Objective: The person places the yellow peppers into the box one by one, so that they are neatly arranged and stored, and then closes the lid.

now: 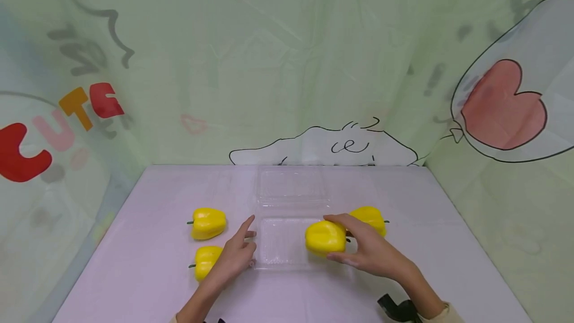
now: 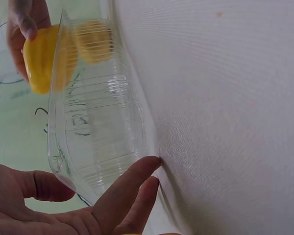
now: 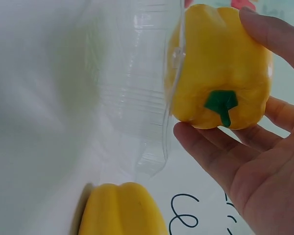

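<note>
A yellow bell pepper [image 1: 325, 238] is gripped by my right hand [image 1: 374, 249] between thumb and fingers. It is held at the right rim of a clear plastic clamshell box [image 1: 283, 243], its green stem [image 3: 222, 104] turned toward the palm. My left hand [image 1: 234, 252] is at the box's left side. In the left wrist view its thumb lies by the rim and its fingers [image 2: 132, 185] extend along the wall near the table; whether they press on it I cannot tell. The box's lid [image 1: 291, 186] lies folded back.
Behind my right hand lies another yellow bell pepper [image 1: 369, 218]. On the left are an upper yellow bell pepper [image 1: 208, 223] and a lower one [image 1: 206, 259], partly covered by my left arm. A printed curtain [image 1: 287, 64] surrounds the pale table [image 1: 157, 243].
</note>
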A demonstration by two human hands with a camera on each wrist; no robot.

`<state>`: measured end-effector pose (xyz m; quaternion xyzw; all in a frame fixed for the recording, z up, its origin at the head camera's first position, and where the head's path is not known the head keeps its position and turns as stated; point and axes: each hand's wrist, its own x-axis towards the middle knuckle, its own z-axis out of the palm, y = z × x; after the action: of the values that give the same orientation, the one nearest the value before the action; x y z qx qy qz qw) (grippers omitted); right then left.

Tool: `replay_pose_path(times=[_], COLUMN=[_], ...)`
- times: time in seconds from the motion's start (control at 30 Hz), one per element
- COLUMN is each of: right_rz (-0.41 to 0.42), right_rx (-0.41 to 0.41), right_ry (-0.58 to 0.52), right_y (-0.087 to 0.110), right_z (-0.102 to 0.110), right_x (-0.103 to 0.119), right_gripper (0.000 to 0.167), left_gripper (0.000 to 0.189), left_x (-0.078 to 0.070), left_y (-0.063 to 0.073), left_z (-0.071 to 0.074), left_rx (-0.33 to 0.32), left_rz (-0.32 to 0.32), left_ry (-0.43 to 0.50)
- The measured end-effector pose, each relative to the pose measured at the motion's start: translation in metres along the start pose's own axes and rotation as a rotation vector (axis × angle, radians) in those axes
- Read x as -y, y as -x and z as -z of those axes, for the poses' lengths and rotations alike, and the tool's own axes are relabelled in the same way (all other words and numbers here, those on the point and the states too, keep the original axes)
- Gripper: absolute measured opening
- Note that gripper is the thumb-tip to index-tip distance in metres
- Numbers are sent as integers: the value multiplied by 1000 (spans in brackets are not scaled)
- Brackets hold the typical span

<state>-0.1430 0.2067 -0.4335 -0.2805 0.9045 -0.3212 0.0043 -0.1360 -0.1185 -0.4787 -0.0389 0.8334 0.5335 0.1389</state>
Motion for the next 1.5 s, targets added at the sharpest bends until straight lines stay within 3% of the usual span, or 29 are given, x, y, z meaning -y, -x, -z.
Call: replay_pose_path(times=[0.27, 0.47, 1.5], right_rz=[-24, -4, -58], right_rx=[8, 12, 148], right_ry=[8, 19, 45], right_y=[-1, -3, -11], right_z=[-5, -9, -21], right_x=[-2, -2, -3], right_gripper=[81, 75, 75], left_gripper=[73, 72, 72], left_x=[-1, -1, 0], left_y=[0, 0, 0], left_z=[0, 0, 0], left_rx=[2, 1, 11], left_rz=[-1, -8, -12], left_ry=[-12, -16, -26])
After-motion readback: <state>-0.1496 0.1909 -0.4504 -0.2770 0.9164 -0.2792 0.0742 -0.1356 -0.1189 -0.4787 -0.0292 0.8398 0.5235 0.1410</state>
